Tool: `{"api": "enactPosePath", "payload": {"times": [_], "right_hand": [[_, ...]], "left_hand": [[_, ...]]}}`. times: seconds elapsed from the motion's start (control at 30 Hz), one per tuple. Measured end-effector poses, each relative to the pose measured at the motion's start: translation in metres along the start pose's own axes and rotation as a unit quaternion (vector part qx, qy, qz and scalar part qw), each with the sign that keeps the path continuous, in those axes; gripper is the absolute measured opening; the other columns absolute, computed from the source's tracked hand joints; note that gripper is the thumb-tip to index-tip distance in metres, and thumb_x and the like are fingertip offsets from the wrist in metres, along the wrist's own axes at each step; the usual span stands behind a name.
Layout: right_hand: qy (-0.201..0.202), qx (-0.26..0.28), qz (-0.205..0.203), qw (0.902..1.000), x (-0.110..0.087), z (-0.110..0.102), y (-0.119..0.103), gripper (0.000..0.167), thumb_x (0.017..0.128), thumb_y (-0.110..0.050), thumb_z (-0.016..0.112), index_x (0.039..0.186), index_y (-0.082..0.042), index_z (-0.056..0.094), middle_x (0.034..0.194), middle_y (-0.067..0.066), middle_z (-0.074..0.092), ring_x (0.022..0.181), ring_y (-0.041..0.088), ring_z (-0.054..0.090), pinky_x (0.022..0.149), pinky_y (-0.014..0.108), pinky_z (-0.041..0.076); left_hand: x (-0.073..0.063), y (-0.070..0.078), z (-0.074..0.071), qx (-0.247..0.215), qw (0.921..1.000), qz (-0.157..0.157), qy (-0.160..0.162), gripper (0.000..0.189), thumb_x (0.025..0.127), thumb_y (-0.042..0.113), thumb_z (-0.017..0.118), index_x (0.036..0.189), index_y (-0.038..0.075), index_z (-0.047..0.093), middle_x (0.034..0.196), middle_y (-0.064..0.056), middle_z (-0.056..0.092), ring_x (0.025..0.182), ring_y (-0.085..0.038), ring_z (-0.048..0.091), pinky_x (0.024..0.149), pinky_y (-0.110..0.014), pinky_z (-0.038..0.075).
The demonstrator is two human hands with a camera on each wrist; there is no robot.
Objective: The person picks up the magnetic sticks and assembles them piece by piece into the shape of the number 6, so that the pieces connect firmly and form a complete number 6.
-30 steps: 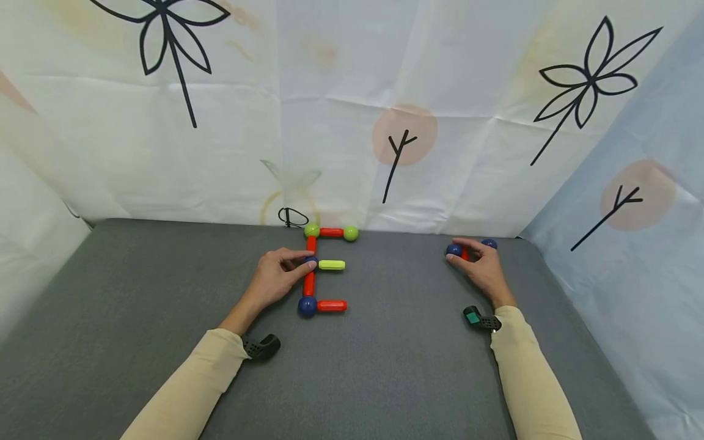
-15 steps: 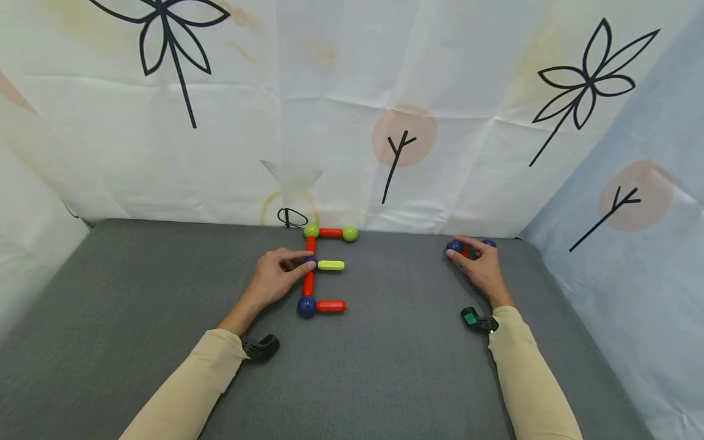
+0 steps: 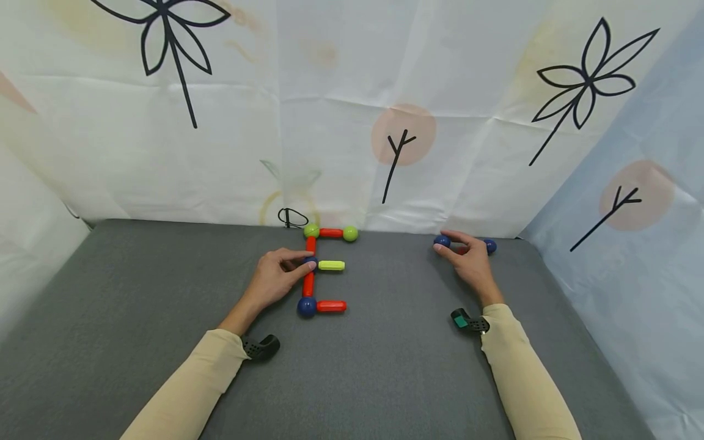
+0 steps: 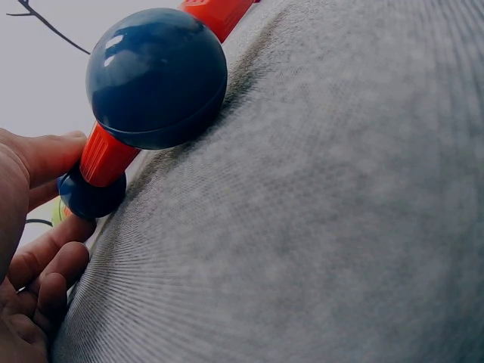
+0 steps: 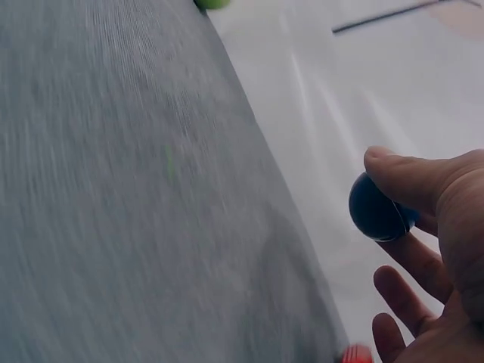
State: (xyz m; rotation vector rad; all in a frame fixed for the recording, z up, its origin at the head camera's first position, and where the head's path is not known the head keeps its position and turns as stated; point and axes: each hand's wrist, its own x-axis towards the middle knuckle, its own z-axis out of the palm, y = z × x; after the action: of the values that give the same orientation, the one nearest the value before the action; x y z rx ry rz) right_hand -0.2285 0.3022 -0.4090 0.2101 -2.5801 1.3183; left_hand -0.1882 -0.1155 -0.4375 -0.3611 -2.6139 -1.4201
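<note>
On the grey table (image 3: pixel 396 366) lies an E-shaped frame (image 3: pixel 308 284), its spine running near to far, its bars pointing right. The left hand (image 3: pixel 277 272) pinches the frame's middle ball (image 4: pixel 92 195); the right hand (image 3: pixel 472 261), angled forward and leftward, pinches a blue ball (image 5: pixel 376 212) well right of the free end of the yellow rod (image 3: pixel 332 265).

Left fingers (image 3: pixel 297 253) pinch 1 blue ball (image 3: pixel 313 260), right fingers (image 3: pixel 461 237) another blue ball (image 3: pixel 442 241).

- A booth-like, screened-off place; whether in a home, lab or studio cannot be told.
- Creased pale sheets (image 3: pixel 341 24) close in 3 sides, printed with black plant outlines (image 3: pixel 590 80).
- A grey, cloth-textured surface (image 3: pixel 396 366) lies between them.
</note>
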Motion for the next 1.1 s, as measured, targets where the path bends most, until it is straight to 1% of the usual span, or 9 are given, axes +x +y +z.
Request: {"api": "enactPosePath", "payload": {"times": [0.1,0.2,0.27,0.33,0.4,0.53,0.8,0.97,1.1], "right_hand": [[-0.008,0.003,-0.02,0.9998,0.0,0.006,-0.006,0.043,0.094,-0.014,0.076,0.132,0.001,0.066,0.129,0.023,0.063,0.11,0.031,0.057,0.087,0.034,0.046],[-0.014,0.014,-0.036,0.9992,-0.002,0.011,-0.016,0.04,0.093,-0.007,0.075,0.13,0.006,0.065,0.128,0.027,0.063,0.118,0.037,0.055,0.099,0.051,0.042],[-0.02,0.02,-0.042,0.9987,-0.005,0.013,-0.029,0.039,0.092,-0.003,0.074,0.128,0.01,0.064,0.127,0.03,0.062,0.118,0.041,0.055,0.1,0.058,0.041],[-0.027,0.029,-0.043,0.9983,-0.009,0.015,-0.043,0.037,0.092,0.0,0.073,0.126,0.012,0.064,0.125,0.032,0.062,0.116,0.043,0.055,0.099,0.061,0.04],[-0.035,0.028,-0.04,0.9982,-0.013,0.017,-0.058,0.037,0.091,0.002,0.073,0.125,0.013,0.064,0.123,0.033,0.062,0.114,0.044,0.055,0.098,0.062,0.041],[-0.056,0.04,-0.047,0.9965,-0.015,0.025,-0.068,0.037,0.09,0.003,0.074,0.124,0.014,0.064,0.123,0.031,0.064,0.112,0.039,0.058,0.096,0.06,0.044],[-0.111,0.092,-0.045,0.9886,-0.004,0.056,-0.048,0.04,0.091,-0.005,0.077,0.128,0.006,0.066,0.123,0.022,0.067,0.109,0.036,0.061,0.094,0.052,0.049],[-0.134,0.1,-0.045,0.9849,-0.006,0.074,-0.059,0.041,0.091,-0.005,0.076,0.129,0.006,0.065,0.124,0.021,0.066,0.108,0.036,0.063,0.093,0.049,0.05],[-0.144,0.12,-0.04,0.9815,-0.009,0.088,-0.073,0.04,0.091,-0.001,0.075,0.128,0.01,0.064,0.124,0.025,0.065,0.107,0.041,0.063,0.091,0.051,0.051]], "left_hand": [[0.0,0.0,0.001,0.0,1.0,0.0,0.0,0.031,0.093,0.029,0.077,0.12,0.013,0.077,0.101,-0.008,0.069,0.077,-0.018,0.058,0.066,-0.034,0.046],[0.0,0.0,0.0,0.0,1.0,0.0,-0.001,0.032,0.093,0.03,0.077,0.12,0.014,0.077,0.101,-0.008,0.069,0.076,-0.018,0.058,0.066,-0.034,0.046],[0.0,0.0,0.0,0.001,1.0,-0.001,-0.002,0.032,0.093,0.03,0.077,0.12,0.014,0.077,0.101,-0.008,0.069,0.076,-0.018,0.058,0.066,-0.034,0.046],[0.0,0.0,0.0,0.001,1.0,-0.002,-0.003,0.032,0.093,0.03,0.077,0.12,0.014,0.077,0.101,-0.007,0.069,0.077,-0.018,0.058,0.066,-0.034,0.046],[0.0,0.0,0.0,0.0,1.0,-0.003,-0.003,0.032,0.093,0.03,0.077,0.12,0.014,0.077,0.101,-0.007,0.069,0.077,-0.018,0.058,0.066,-0.034,0.046],[0.0,0.0,-0.001,-0.003,1.0,-0.003,-0.004,0.031,0.093,0.03,0.078,0.12,0.014,0.077,0.101,-0.007,0.069,0.076,-0.018,0.058,0.066,-0.034,0.046],[0.0,0.001,-0.002,-0.001,1.0,-0.004,-0.003,0.031,0.093,0.029,0.078,0.12,0.014,0.077,0.1,-0.007,0.069,0.076,-0.018,0.057,0.066,-0.034,0.046],[0.0,0.002,-0.002,-0.001,1.0,-0.004,-0.004,0.031,0.093,0.029,0.077,0.12,0.013,0.077,0.1,-0.007,0.069,0.076,-0.018,0.058,0.066,-0.034,0.046],[0.0,0.002,-0.001,-0.002,1.0,-0.002,-0.004,0.031,0.093,0.029,0.078,0.12,0.013,0.077,0.1,-0.007,0.069,0.077,-0.018,0.058,0.066,-0.034,0.046]]}}
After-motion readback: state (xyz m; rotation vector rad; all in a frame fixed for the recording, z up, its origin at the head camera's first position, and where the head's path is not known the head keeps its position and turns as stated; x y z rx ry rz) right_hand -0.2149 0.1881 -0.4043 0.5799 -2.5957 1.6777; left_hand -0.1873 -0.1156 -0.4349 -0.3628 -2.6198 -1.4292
